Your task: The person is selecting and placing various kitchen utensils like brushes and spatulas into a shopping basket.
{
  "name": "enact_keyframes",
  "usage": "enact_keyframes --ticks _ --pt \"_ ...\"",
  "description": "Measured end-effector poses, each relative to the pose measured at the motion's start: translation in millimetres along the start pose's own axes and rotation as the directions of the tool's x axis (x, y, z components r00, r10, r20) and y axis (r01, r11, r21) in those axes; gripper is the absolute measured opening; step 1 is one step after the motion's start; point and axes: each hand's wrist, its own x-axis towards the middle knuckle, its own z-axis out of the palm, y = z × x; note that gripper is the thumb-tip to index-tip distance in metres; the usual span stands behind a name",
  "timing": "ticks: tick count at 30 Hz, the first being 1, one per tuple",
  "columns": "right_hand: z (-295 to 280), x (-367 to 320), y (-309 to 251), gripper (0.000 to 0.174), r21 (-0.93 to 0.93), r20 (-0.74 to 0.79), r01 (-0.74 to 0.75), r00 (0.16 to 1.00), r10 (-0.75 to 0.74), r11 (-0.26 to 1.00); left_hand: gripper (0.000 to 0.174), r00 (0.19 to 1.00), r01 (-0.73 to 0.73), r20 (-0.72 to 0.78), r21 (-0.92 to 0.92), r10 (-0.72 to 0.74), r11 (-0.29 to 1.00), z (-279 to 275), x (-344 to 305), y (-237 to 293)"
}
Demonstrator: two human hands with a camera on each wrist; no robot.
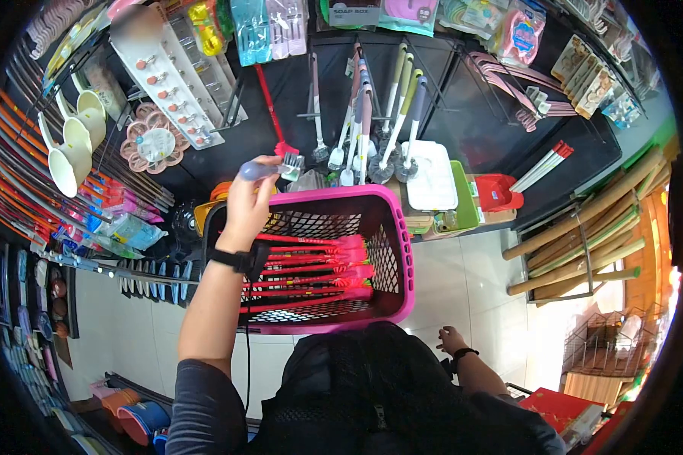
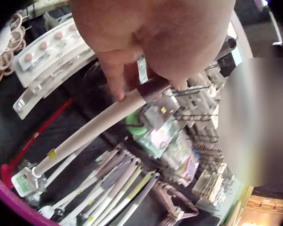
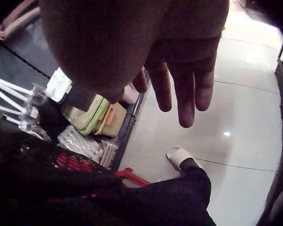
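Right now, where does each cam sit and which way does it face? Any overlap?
Head: on the head, facing down-forward at basket and hanging brushes; shows both arms, left hand gripping a brush, right hand low.
Left wrist: faces past the palm to the hanging brushes; shows fingers round the brush.
Right wrist: faces the floor; shows straight fingers, a shoe.
Shared: head and left wrist both see the brush.

Black shelf (image 1: 501, 136) behind hanging brushes (image 1: 372, 129), white tray (image 1: 431, 176) lying on it, green tray (image 1: 467, 201) just beside, red dustpan (image 1: 497, 191) next along, pale tiled floor (image 1: 470, 288) below, wooden poles (image 1: 584, 227) leaning nearby, pink basket (image 1: 398, 250) carrying red brushes (image 1: 311, 265)
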Motion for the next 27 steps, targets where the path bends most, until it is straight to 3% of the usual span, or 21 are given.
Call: enact_keyframes --ticks 2,3,6,8,11,21,27 --pt "-4.5 5.1 11.5 0.054 -0.008 0.0 -0.013 1.0 0.013 1.0 0.019 0.999 -0.01 -0.037 -0.013 0.01 1.0 23.2 10.0 -26.9" --pt "-6.1 5.4 13.2 0.053 0.01 0.004 -0.021 1.0 0.021 1.0 0.019 0.99 -0.078 -0.11 0.068 0.085 0.995 35.8 18.3 -38.6" --pt "-12.3 2.8 8.5 0.055 0.049 0.012 -0.031 0.999 0.031 0.998 0.021 0.995 -0.027 -0.089 0.231 0.048 0.972 59.3 32.9 -54.0" --pt "-16.6 3.3 5.3 0.055 0.06 0.019 -0.03 0.999 0.029 0.998 0.022 0.994 -0.032 -0.091 0.211 0.052 0.977 72.2 41.1 -62.7" --pt "-23.2 12.3 8.6 0.054 0.068 0.028 -0.015 1.0 0.014 0.998 0.022 0.996 0.085 -0.045 0.162 -0.079 0.983 84.0 47.4 -64.3" --pt "-51.1 35.0 12.2 0.049 0.032 0.045 -0.036 0.998 0.035 0.999 0.021 0.986 0.137 -0.117 0.188 -0.116 0.973 112.9 56.3 -81.0" --pt "-68.7 43.3 6.8 0.049 0.013 0.057 -0.022 0.998 0.021 1.0 0.019 0.965 0.209 -0.178 0.089 -0.191 0.974 121.0 63.2 -99.7"
